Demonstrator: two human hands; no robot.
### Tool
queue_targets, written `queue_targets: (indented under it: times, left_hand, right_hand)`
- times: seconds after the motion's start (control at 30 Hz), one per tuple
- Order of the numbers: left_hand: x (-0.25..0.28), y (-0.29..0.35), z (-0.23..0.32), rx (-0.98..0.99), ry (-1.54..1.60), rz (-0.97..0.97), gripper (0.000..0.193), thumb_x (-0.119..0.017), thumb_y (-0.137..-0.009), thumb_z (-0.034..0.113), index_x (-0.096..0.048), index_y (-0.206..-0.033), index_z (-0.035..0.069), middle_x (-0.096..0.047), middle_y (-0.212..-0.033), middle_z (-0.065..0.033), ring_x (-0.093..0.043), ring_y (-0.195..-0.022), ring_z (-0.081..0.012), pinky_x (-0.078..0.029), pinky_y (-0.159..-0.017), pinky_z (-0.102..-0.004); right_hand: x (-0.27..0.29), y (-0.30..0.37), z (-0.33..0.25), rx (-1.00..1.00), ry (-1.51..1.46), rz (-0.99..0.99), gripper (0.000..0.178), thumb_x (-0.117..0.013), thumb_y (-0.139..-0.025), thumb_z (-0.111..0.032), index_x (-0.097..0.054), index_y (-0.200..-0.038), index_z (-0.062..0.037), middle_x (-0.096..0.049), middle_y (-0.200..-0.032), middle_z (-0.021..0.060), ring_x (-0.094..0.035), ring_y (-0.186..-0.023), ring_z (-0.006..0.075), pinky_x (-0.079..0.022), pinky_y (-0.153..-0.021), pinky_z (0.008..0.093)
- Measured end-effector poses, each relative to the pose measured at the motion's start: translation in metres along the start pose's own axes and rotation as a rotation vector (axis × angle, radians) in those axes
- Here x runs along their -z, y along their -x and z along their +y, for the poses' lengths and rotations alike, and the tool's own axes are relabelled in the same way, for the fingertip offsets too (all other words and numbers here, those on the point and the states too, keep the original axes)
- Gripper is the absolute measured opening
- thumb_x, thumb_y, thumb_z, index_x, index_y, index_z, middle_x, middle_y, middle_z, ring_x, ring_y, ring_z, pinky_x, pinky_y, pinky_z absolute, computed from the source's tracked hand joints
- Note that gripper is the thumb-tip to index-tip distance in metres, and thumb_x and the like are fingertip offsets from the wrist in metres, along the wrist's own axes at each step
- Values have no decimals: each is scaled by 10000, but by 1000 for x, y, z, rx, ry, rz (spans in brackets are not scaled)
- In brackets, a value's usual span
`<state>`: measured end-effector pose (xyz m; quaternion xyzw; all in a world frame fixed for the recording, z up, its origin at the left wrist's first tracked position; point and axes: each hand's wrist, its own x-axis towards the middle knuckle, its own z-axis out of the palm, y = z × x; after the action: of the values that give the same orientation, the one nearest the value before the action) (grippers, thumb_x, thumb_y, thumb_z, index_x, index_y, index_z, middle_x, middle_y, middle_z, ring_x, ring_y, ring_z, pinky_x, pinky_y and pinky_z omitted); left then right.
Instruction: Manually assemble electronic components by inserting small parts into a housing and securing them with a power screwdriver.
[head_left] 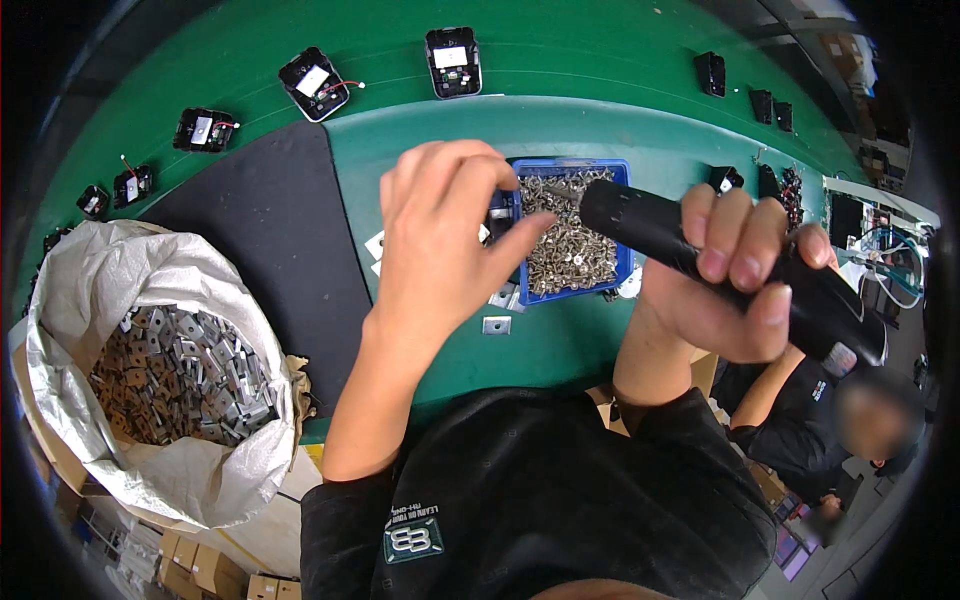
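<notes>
My right hand (735, 265) is wrapped around a black electric screwdriver (660, 225), held at a slant with its front end over a blue bin (625, 272). Metal screws (575, 248) fill this bin. At the bin's left side is my left hand (440, 215), its thumb and index finger spread apart with the thumb tip over the screws. I see nothing between those fingers. Beneath and beside the left hand lie pale flat pieces, partly hidden. A small metal plate with a hole (497, 325) rests on the green table (480, 375) below the bin.
A white sack (75, 375) of small metal plates stands at the left, beside a black mat (290, 230). Black housings with circuit boards (454, 62) are spaced along the green far strip (590, 60). A co-worker (800, 420) sits at the right.
</notes>
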<state>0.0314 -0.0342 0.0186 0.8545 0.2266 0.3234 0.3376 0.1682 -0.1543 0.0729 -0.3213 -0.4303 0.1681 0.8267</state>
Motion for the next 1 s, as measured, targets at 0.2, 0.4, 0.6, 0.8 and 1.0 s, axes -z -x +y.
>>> queue_targets:
  times: [0.2,0.4,0.6,0.8,1.0]
  left_hand:
    - [-15,5,6,-118,-80,27,330,-810,-635,212,-689,-930,128,-664,-951,26,-566,-927,-185,-337,-839,-326]
    - [-23,10,0,-159,9,62,251,-789,-664,162,-714,-899,113,-672,-865,42,-560,-866,-161,-315,-831,-336]
    - [-18,13,-2,-172,65,55,311,-783,-663,138,-721,-968,139,-680,-886,47,-564,-880,-155,-310,-825,-322]
    - [-17,13,-1,-236,147,97,365,-780,-648,130,-721,-1007,159,-683,-901,52,-572,-889,-151,-304,-809,-315]
    - [-14,15,1,-242,172,90,366,-771,-644,108,-719,-1004,156,-676,-879,44,-581,-874,-155,-306,-802,-315]
  right_hand:
    - [-11,-2,-27,-82,59,-40,325,-647,-796,-222,-553,-1106,-198,-526,-757,-62,-486,-645,71,-376,-676,248]
    - [-10,-1,-29,-81,35,-43,316,-649,-796,-224,-553,-1095,-195,-534,-763,-60,-493,-650,73,-389,-687,250]
    - [-14,-2,-35,-56,-14,-28,314,-665,-775,-197,-573,-1074,-166,-545,-755,-57,-504,-644,71,-408,-676,236]
    - [-20,-4,-38,42,-118,19,323,-729,-709,-169,-607,-1006,-142,-569,-711,-58,-539,-624,59,-464,-673,213]
    - [-24,-4,-38,70,-145,34,319,-740,-689,-168,-611,-979,-144,-581,-694,-58,-549,-603,57,-481,-649,205]
